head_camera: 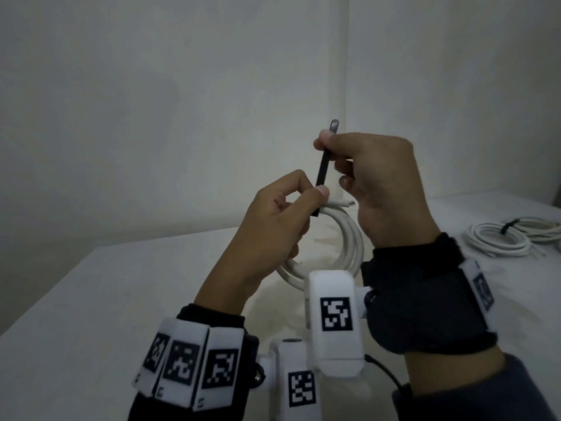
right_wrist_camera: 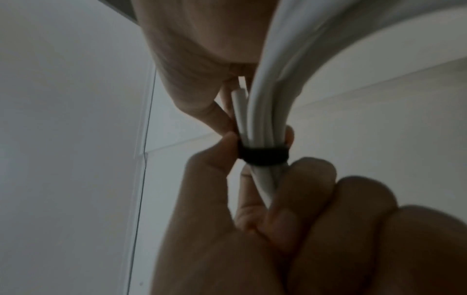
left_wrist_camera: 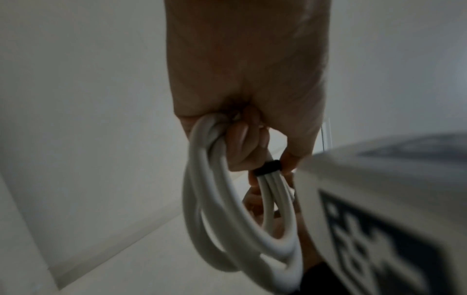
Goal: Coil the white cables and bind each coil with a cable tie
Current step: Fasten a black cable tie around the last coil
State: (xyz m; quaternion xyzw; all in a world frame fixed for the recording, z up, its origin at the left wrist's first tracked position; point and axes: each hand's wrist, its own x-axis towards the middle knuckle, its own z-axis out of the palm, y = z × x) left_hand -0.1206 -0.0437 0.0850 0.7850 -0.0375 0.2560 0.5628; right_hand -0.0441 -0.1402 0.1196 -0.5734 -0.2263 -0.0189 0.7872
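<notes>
Wrist units: white blocks with black-and-white square markers (head_camera: 336, 313) are sitting on dark bands at both wrists, nearest the head camera; a thin black lead (head_camera: 383, 371) is running from the right one.

Left hand: the left hand (head_camera: 274, 221) is raised above the bench, its fingers curling round one side of the white cable coil (head_camera: 326, 250); its thumb and forefinger are pinching the coil's strands where the black cable tie (head_camera: 321, 168) wraps them; in the left wrist view the other fingers are folding round the loops higher up.

Right hand: the right hand (head_camera: 381, 183) is sitting just beyond and right of the left, its fingers closing on the free strap of the cable tie; thumb and forefinger are pinching the strap near its top, and the strap is standing nearly upright, stretched straight between the two hands; a short greyish tip is sticking out above the fingers.

Coil in hand: the coil is hanging in the air between the two hands, its loops drooping below them; the right wrist view is showing the black band (right_wrist_camera: 262, 156) lying snug round the gathered strands; one plug end (head_camera: 437, 203) is poking out to the right just under the right hand.

Bench: the white bench (head_camera: 91, 299) is lying beneath both hands, against a pale wall.

Far right: another white coil (head_camera: 498, 243) is lying on the bench, well apart from the hands, a dark tie (head_camera: 510, 225) round it; more white cable (head_camera: 543, 227) is lying just behind it.
</notes>
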